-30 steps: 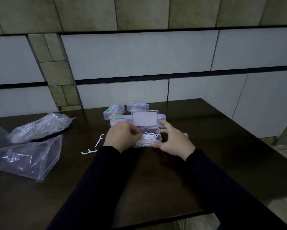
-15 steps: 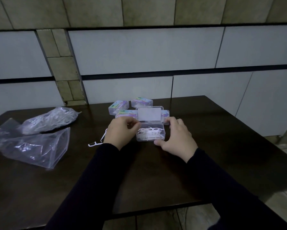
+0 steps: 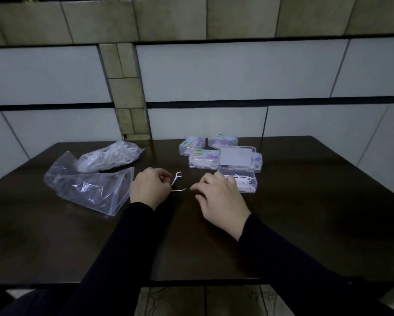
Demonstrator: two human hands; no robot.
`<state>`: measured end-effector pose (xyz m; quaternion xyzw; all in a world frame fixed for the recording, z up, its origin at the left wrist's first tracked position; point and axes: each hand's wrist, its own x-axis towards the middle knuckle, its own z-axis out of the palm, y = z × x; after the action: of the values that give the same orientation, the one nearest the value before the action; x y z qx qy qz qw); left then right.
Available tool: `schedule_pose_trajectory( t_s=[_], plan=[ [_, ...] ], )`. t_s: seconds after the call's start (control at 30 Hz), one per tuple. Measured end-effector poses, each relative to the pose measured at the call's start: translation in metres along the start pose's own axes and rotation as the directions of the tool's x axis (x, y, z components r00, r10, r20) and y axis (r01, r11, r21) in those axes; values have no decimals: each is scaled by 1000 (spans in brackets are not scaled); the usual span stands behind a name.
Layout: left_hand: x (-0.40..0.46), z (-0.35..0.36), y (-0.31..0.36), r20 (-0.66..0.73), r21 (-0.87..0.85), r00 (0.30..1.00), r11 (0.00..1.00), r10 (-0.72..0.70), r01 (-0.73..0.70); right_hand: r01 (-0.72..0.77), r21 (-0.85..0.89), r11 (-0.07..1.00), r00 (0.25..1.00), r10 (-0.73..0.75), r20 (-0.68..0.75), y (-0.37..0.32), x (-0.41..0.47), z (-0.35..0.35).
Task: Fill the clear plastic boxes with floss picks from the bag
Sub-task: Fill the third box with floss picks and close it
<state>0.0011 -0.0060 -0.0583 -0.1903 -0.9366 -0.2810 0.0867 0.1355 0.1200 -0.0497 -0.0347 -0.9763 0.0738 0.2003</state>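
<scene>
Both hands work at the table's middle as I watch remotely: the left hand (image 3: 151,189) pinches loose floss picks (image 3: 176,180), while the right hand (image 3: 219,197) rests with fingers relaxed, holding nothing, beside the open box (image 3: 244,182), partly filled. Closed boxes (image 3: 204,158) behind it look done, yet the bag (image 3: 110,156) far left remains well stocked, so plenty is left.

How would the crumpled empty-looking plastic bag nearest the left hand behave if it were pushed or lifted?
The near plastic bag looks thin and creased, so it would probably flop and fold rather than keep its shape. It appears almost empty, so likely very light, sliding easily on the smooth dark table. Its glossy film may slip in the left hand.
</scene>
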Motion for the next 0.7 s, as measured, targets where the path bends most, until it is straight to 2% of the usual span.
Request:
schedule_pose_trajectory(
  t_s=[0.17,0.3,0.43,0.53,0.7],
  plan=[
    [-3,-10,-6,96,-1,994,999,44,-44,17,-111,994,1000,-19,-10,-9,34,12],
    [-5,-19,-11,185,13,982,1000,26,-28,72,-175,982,996,-62,62,-11,60,21],
    [-3,-23,-18,172,6,985,999,30,-32,143,-156,977,980,-118,160,-9,73,27],
    [-3,-22,-18,167,26,985,999,34,-39,100,-116,988,986,-83,144,-8,77,29],
    [-3,-17,-13,161,99,983,989,91,-108,43,-199,979,993,-21,114,-11,77,29]
  ],
)
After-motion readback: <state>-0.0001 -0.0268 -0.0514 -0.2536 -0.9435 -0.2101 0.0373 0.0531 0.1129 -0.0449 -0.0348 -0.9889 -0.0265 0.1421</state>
